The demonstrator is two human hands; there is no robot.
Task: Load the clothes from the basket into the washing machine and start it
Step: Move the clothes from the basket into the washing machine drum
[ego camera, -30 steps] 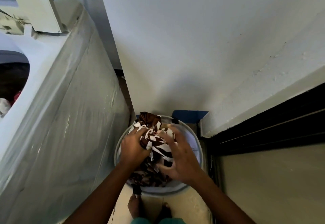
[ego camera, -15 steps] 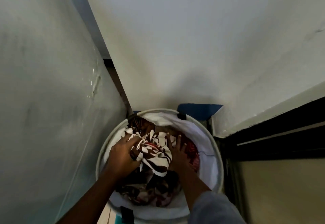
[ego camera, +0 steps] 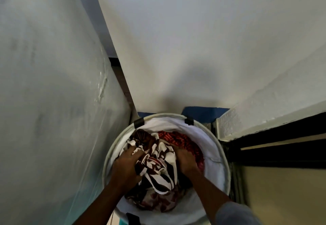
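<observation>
**Left hand (ego camera: 127, 163) clamped on the patterned cloth (ego camera: 158, 168)**

Its fingers are curled tight round a wad of that brown-and-white fabric, which sits on top of the pile in the round white basket (ego camera: 218, 154). Right hand (ego camera: 185, 159) is pushed in just beside it, fingertips buried under a fold, so can't tell if it's actually gripping anything. A red garment (ego camera: 178, 140) lies behind it. The basket is wedged between the washing machine (ego camera: 53, 101) and a wall (ego camera: 194, 48).

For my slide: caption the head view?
Left hand grips brown-and-white patterned cloth, right hand beside it, in round white lined basket by grey washing machine.
</observation>
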